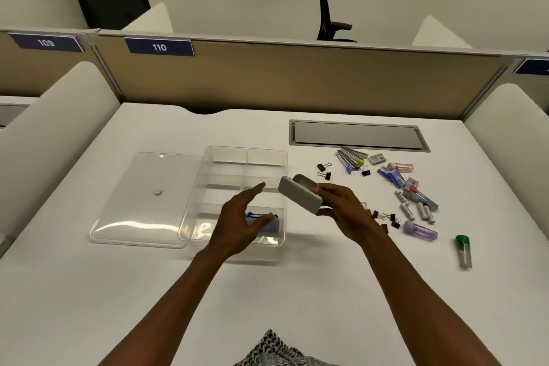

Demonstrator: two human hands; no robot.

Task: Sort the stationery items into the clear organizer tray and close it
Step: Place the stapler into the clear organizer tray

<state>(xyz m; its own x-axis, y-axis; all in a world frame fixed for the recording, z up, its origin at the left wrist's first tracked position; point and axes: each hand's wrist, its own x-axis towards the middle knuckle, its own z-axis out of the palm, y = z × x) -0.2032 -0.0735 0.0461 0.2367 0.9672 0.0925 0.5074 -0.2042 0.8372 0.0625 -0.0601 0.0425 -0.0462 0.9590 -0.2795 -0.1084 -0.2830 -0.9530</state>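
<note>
The clear organizer tray (208, 163) sits open at the middle of the white desk, with a blue item (269, 224) in its near right compartment. Its clear lid (142, 202) lies flat to the left, touching it. My right hand (341, 208) grips a white rectangular case (300, 194) in the air beside the tray's right edge. My left hand (240, 217) hovers over the tray's near compartments with fingers spread, holding nothing. Loose stationery lies to the right: black binder clips (325, 171), staple boxes (352, 159), lead tubes (416, 208), a purple case (420, 231), a green-capped tube (463, 249).
A grey metal cable hatch (359, 136) is set into the desk behind the stationery. A tan partition (297, 80) closes the far edge, and white dividers stand at both sides. An office chair (328, 13) stands beyond the partition.
</note>
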